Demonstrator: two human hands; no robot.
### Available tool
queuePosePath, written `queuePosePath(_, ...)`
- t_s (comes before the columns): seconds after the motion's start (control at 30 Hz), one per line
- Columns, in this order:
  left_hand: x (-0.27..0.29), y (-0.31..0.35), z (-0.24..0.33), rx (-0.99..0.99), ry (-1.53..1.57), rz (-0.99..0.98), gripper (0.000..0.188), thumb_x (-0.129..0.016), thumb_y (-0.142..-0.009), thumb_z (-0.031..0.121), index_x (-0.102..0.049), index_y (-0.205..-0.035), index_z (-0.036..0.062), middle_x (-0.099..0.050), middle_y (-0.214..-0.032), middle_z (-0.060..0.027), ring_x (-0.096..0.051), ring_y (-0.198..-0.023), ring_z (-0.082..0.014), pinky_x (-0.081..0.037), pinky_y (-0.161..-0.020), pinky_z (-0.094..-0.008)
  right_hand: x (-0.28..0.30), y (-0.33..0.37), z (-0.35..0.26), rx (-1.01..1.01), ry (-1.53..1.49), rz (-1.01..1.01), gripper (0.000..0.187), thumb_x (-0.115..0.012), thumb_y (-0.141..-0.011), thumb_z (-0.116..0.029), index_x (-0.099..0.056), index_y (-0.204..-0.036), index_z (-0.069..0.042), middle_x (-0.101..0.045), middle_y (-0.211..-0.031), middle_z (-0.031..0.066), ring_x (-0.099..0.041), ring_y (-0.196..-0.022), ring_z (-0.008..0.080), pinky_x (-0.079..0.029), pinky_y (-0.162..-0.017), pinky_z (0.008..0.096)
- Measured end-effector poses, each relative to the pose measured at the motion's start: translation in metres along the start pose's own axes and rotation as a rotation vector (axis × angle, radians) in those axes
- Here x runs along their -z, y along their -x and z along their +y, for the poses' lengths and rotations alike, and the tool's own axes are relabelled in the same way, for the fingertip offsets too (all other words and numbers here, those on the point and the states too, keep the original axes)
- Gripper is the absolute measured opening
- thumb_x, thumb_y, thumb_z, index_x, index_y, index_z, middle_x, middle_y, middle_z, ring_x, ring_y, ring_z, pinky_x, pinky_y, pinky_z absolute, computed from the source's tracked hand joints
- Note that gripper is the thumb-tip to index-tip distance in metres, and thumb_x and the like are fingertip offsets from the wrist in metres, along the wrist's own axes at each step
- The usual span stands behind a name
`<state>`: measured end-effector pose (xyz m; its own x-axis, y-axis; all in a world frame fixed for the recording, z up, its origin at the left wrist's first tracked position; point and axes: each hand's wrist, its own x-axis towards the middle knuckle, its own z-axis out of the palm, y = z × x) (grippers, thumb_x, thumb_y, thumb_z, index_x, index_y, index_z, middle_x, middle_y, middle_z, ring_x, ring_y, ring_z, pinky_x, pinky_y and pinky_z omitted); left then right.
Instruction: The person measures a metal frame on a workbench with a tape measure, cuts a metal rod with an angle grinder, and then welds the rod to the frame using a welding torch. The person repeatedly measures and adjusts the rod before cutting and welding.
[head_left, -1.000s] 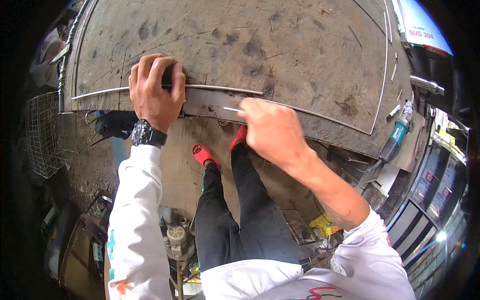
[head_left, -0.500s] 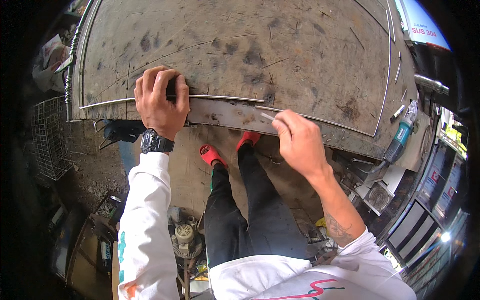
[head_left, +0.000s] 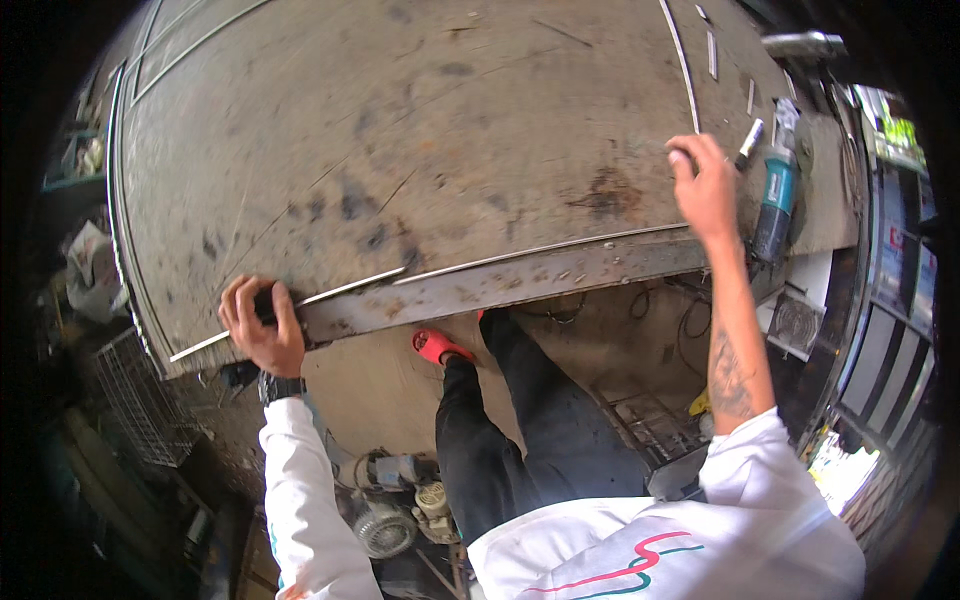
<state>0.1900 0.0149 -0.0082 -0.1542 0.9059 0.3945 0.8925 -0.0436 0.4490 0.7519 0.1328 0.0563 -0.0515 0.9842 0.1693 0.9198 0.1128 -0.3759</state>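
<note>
Along the near edge of a worn wooden tabletop (head_left: 480, 120), my left hand (head_left: 262, 325) is closed with its thumb and fingers around a small black object (head_left: 265, 303), mostly hidden by the hand. A thin metal rod (head_left: 355, 285) passes beside that hand, and its end overlaps a longer thin rod (head_left: 540, 247) running rightward. A flat grey metal strip (head_left: 450, 290) lies along the table edge below the rods. Farther right, my right hand (head_left: 706, 190) hovers with curled fingers by an upright thin rod (head_left: 681, 60). What it holds, if anything, is hidden.
A teal and black angle grinder (head_left: 775, 200) lies at the table's right, beside a marker (head_left: 749, 143) and several short metal offcuts (head_left: 712, 55). A wire basket (head_left: 150, 405) stands at lower left. Motors (head_left: 385, 527) sit on the floor below.
My right hand has moved right and farther up the table, and the pale short piece it pinched no longer shows. My left hand stays at the rod. The whole view has swung to the right.
</note>
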Motion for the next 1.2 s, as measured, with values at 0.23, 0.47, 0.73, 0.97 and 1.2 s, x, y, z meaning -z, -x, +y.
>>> queuePosePath(0.23, 0.006, -0.004, -0.002, 0.148, 0.163, -0.107, 0.017, -0.075, -0.092, 0.015, -0.070, -0.103, 0.0033, -0.065, -0.116, -0.0131, -0.057, -0.114, -0.0322, -0.043, -0.104, -0.0436, 0.041, 0.004, 0.096, -0.099, 0.294, 0.307, 0.024, -0.071, -0.098, -0.012, -0.075, -0.120, -0.002, -0.074, -0.116, 0.0197, -0.071, -0.107, 0.0387, -0.055, -0.095, 0.0448)
queuePosePath(0.47, 0.009, -0.003, 0.065, 0.035, 0.111, -0.280, 0.023, -0.081, -0.089, 0.013, -0.077, -0.112, 0.0089, -0.066, -0.119, -0.0116, -0.059, -0.117, -0.0308, -0.044, -0.104, -0.0438, -0.023, 0.078, -0.093, 0.079, -0.347, -0.201, 0.021, -0.078, -0.088, -0.009, -0.079, -0.109, -0.010, -0.072, -0.108, 0.0066, -0.066, -0.108, 0.0277, -0.046, -0.098, 0.0424)
queuePosePath(0.73, -0.005, 0.013, 0.064, -0.047, 0.092, -0.302, 0.009, -0.074, -0.096, 0.009, -0.071, -0.103, 0.0059, -0.066, -0.107, -0.0108, -0.059, -0.105, -0.0321, -0.045, -0.096, -0.0427, -0.051, 0.099, -0.094, 0.142, -0.257, -0.078, 0.009, -0.074, -0.090, -0.006, -0.069, -0.095, -0.009, -0.063, -0.100, 0.0047, -0.060, -0.101, 0.0286, -0.044, -0.092, 0.0427)
queuePosePath(0.97, 0.004, 0.003, 0.061, -0.130, 0.118, -0.287, 0.015, -0.078, -0.093, 0.014, -0.071, -0.104, 0.0068, -0.066, -0.111, -0.0107, -0.060, -0.105, -0.0334, -0.047, -0.094, -0.0443, -0.047, 0.127, -0.094, 0.089, -0.245, 0.003, 0.009, -0.077, -0.090, -0.008, -0.071, -0.096, -0.006, -0.065, -0.098, 0.0080, -0.062, -0.099, 0.0314, -0.047, -0.090, 0.0422)
queuePosePath(1.2, 0.005, 0.018, 0.042, -0.249, 0.033, -0.340, 0.011, -0.071, -0.100, 0.016, -0.063, -0.106, 0.0105, -0.062, -0.108, -0.0080, -0.056, -0.101, -0.0320, -0.043, -0.095, -0.0448, -0.053, 0.129, -0.103, 0.032, -0.224, 0.049, 0.010, -0.079, -0.090, -0.009, -0.071, -0.096, -0.005, -0.067, -0.098, 0.0077, -0.062, -0.099, 0.0305, -0.048, -0.089, 0.0420)
